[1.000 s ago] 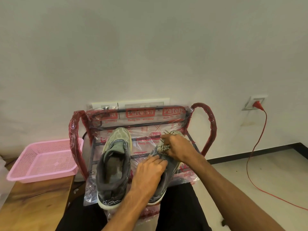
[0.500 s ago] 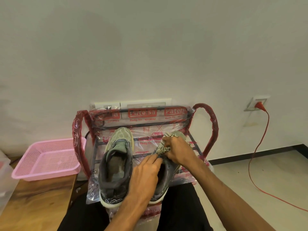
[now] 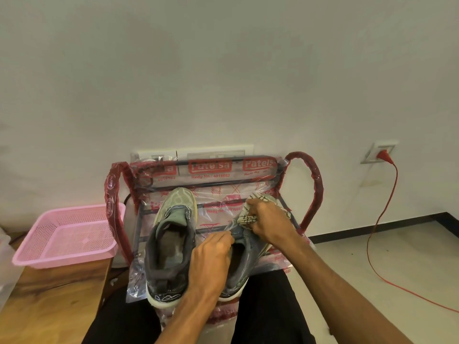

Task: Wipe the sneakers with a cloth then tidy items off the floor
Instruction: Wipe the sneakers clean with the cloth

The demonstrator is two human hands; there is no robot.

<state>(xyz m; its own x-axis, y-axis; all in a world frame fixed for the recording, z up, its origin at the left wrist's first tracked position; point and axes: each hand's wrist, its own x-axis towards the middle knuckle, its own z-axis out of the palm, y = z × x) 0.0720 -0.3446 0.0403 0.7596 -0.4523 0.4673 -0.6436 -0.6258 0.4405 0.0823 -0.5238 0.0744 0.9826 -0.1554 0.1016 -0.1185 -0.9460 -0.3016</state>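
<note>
Right grip first: the right hand (image 3: pixel 267 220) is closed tight around a bunched patterned cloth (image 3: pixel 246 218), pressing it onto the toe end of the right sneaker (image 3: pixel 249 252). Compared with a second ago it's barely moved. It's the same spot on the toe, with a bit more cloth now poking out past the knuckles, so we'd call this small rubbing strokes rather than a new pass.

The left hand (image 3: pixel 211 256) hasn't shifted much either. Its fingers are curled over the sneaker's collar near the tongue, holding the shoe steady while the other hand scrubs. Both forearms come in low from the bottom of the view, the wrists roughly level and angled in toward each other over that one shoe.

The left sneaker (image 3: pixel 173 219) sits just beside it with nobody touching it. Both are toe-to-wall on the plastic-wrapped rack (image 3: pixel 315 184).

So we reckon we're still in the wiping part and the floor tidy-up hasn't started. Off to the left a pink basket (image 3: pixel 64 259) waits on the wooden tabletop (image 3: pixel 49 306).
</note>
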